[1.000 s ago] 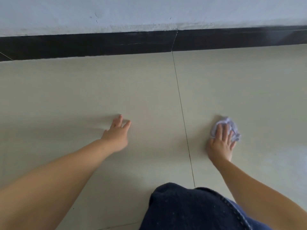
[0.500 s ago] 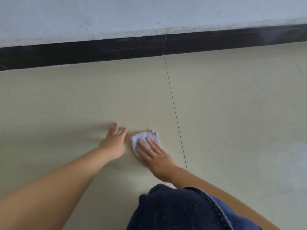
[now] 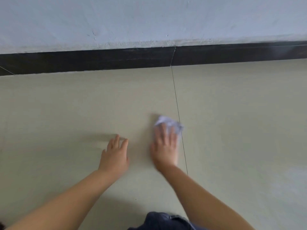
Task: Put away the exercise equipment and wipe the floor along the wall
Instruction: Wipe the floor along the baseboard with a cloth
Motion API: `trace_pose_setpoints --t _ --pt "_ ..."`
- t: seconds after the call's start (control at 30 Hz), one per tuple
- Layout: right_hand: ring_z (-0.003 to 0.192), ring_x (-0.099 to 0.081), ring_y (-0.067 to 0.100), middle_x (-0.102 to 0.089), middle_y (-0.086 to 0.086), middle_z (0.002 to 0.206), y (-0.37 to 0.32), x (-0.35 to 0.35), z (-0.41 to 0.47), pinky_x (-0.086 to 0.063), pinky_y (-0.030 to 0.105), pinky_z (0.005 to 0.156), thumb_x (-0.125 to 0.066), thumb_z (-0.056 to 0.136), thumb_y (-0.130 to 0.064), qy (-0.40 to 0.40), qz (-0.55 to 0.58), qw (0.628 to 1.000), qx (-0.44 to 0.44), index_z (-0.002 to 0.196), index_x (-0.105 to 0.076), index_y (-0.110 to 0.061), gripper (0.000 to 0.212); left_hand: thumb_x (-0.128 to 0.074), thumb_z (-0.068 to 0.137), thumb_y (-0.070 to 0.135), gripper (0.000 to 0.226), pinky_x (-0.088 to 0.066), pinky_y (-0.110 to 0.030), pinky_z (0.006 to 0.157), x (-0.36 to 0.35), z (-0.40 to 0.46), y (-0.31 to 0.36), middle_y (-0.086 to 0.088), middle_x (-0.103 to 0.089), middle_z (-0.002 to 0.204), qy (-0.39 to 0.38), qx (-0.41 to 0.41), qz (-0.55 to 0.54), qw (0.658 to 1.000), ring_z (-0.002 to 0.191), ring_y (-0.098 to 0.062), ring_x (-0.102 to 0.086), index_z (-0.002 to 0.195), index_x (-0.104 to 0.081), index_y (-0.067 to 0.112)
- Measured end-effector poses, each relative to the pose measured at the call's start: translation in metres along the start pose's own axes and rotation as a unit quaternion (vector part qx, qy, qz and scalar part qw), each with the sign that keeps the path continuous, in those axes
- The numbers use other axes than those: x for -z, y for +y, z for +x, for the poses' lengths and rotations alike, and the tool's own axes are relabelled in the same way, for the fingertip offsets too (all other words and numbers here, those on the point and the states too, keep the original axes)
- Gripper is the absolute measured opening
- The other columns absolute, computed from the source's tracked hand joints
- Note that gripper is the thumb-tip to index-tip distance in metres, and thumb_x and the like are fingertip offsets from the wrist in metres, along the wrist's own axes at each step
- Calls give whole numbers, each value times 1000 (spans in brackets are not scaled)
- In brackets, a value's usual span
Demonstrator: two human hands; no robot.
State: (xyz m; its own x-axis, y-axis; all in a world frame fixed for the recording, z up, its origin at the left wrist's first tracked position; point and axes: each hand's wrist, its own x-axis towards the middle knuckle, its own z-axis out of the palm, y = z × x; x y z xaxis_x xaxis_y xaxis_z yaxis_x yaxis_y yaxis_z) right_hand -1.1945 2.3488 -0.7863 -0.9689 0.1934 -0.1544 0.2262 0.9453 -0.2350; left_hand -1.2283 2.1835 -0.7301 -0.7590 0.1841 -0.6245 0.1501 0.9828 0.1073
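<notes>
Here, a crumpled white cloth [image 3: 168, 124] flat on the beige tiled floor [image 3: 66, 110], just at nine o'clock of the dark grout line [image 3: 178, 117] running from the wall down toward the viewer. Pinned under the fingers of the right hand [image 3: 164, 146], blurred: fingers look straight and laid together over the near half of the cloth, palm flat on the tile at six o'clock of it, nothing seemingly curled round the fabric. Far edge of the cloth poking out at twelve o'clock of the fingertips, its right corner touching or overlapping the grout line.

At nine o'clock of that hand, close but apart, the left hand [image 3: 115, 155]: spread flat on the floor, fingers straight and slightly fanned, pointing to twelve o'clock, holding nothing. Both bare forearms reaching in from the lower edge.

Further out at twelve o'clock, well apart from the cloth, a black skirting board [image 3: 99, 61] along the foot of a pale, scuffed wall [image 3: 149, 19]. At six o'clock, between the forearms, a patch of dark blue denim [image 3: 162, 221].
</notes>
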Motion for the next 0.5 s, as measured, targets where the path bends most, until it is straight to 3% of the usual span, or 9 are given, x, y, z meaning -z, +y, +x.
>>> trace_pose_setpoints --t 0.1,0.17,0.2,0.3,0.37,0.43,0.5 --pt "137 -37 33 -42 3 148 -17 -2 21 -14 43 113 -32 94 -36 -91 -33 951 293 139 -47 -23 49 -45 92 24 64 -29 -43 113 1 8 5 -10 -6 159 38 31 -21 999 146 -25 -10 149 -17 19" --pt "135 -40 33 -45 5 146 14 -1 56 -16 43 113 -31 95 -35 -82 -67 926 363 139 -47 -21 49 -45 94 32 73 -21 -48 116 4 18 9 -7 13 159 11 32 -29 999 148 -24 7 152 -1 23" --pt "134 -41 37 -46 9 145 37 1 77 -18 46 113 -31 95 -33 -71 -84 932 345 139 -47 -18 49 -46 94 38 79 -18 -53 115 7 24 11 -4 21 158 -2 28 -29 999 147 -25 14 151 8 28" --pt "139 -27 43 -37 16 149 118 16 135 -15 54 115 -21 98 -26 -10 -77 985 151 144 -38 -14 51 -52 86 58 96 -12 -64 110 16 45 23 -2 35 153 -36 41 -46 997 143 -29 25 146 21 38" --pt "146 -9 35 -20 9 158 162 42 155 -2 45 119 -21 101 -29 19 -35 999 -36 149 -26 -21 49 -54 80 66 105 -11 -68 107 17 54 29 -3 39 150 -51 64 -47 996 141 -32 29 143 26 40" --pt "147 2 30 -4 3 161 175 68 166 5 41 118 -24 102 -32 24 28 974 -225 152 -16 -25 51 -54 78 68 108 -11 -70 106 14 56 32 -5 42 148 -57 72 -35 995 140 -33 31 142 28 40" --pt "147 7 31 3 4 161 148 76 174 7 43 117 -23 101 -30 25 48 944 -325 152 -10 -23 53 -54 77 69 108 -12 -71 106 13 55 31 -5 42 148 -57 74 -28 995 140 -34 31 142 28 39"
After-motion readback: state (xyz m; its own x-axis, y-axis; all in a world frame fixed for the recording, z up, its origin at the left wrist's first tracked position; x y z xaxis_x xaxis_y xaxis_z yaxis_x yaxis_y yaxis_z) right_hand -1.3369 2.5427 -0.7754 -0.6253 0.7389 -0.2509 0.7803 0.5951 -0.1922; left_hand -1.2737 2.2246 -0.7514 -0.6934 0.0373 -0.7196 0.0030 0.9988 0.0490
